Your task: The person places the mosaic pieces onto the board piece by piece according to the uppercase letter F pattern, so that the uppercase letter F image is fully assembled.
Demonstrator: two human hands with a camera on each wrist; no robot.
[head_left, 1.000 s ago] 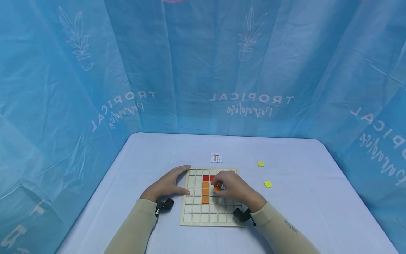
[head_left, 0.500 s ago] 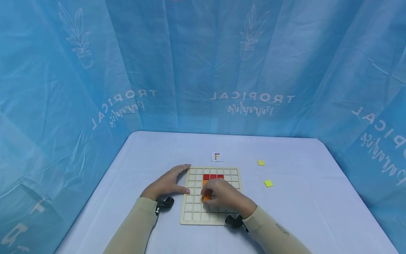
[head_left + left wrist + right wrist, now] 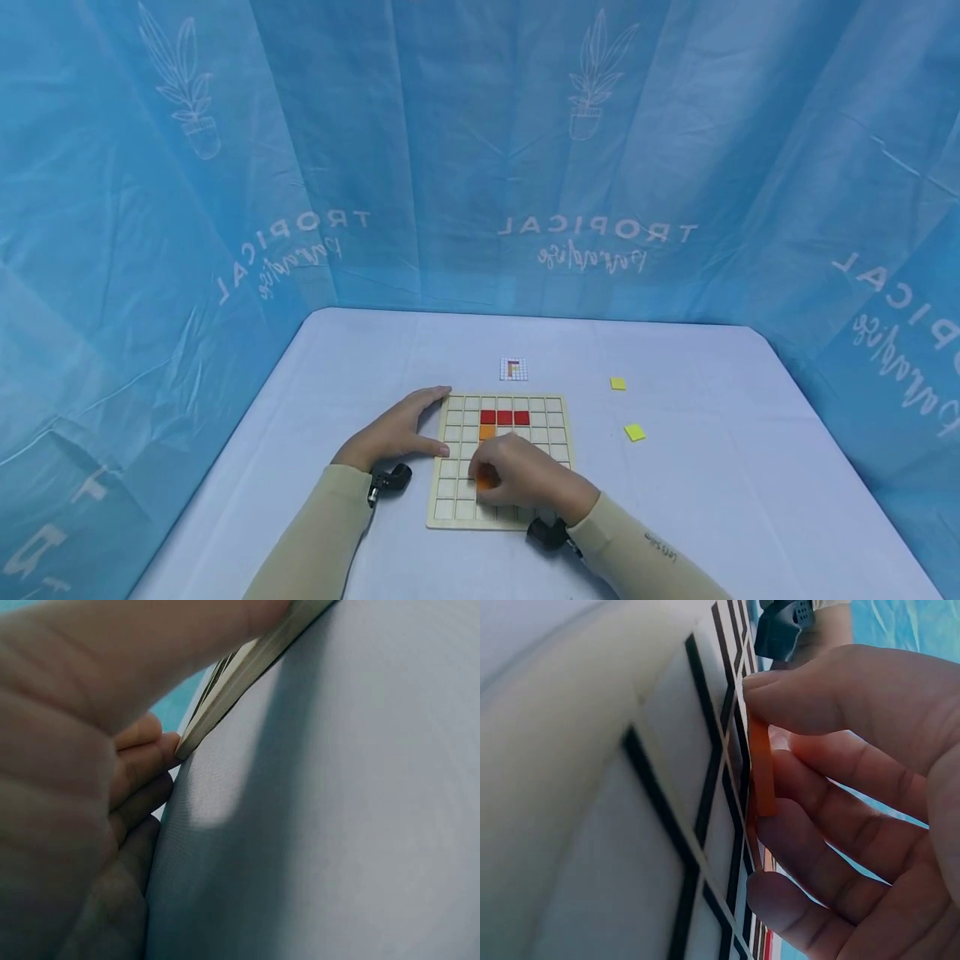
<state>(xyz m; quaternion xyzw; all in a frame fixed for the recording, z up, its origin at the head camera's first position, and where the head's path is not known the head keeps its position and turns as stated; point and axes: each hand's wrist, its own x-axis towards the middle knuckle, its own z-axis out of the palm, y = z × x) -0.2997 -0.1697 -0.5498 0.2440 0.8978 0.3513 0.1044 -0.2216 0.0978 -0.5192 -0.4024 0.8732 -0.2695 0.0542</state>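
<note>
A square wooden grid board (image 3: 540, 435) lies on the white table. My right hand (image 3: 522, 473) is over its lower middle, pinching an orange square tile (image 3: 762, 769) between thumb and fingers. In the right wrist view that tile stands at the grid surface, level with the cells. Several red tiles (image 3: 505, 417) fill a row near the board's top. Below the leftmost red one sits another orange tile (image 3: 487, 432); the cells under it are hidden by my right hand. My left hand (image 3: 397, 432) rests spread along the board's left edge, thumb and fingertips touching it.
Beyond the board lies a small printed pattern card (image 3: 513, 369). Two yellow tiles (image 3: 617, 383) lie loose on the table (image 3: 720, 467) to the right. Blue curtains (image 3: 465, 167) hang behind the table and on both sides.
My right hand has carried the orange tile left and toward me, from beside the orange column to its lower end. The third red tile has come into view. My left hand stays put.
</note>
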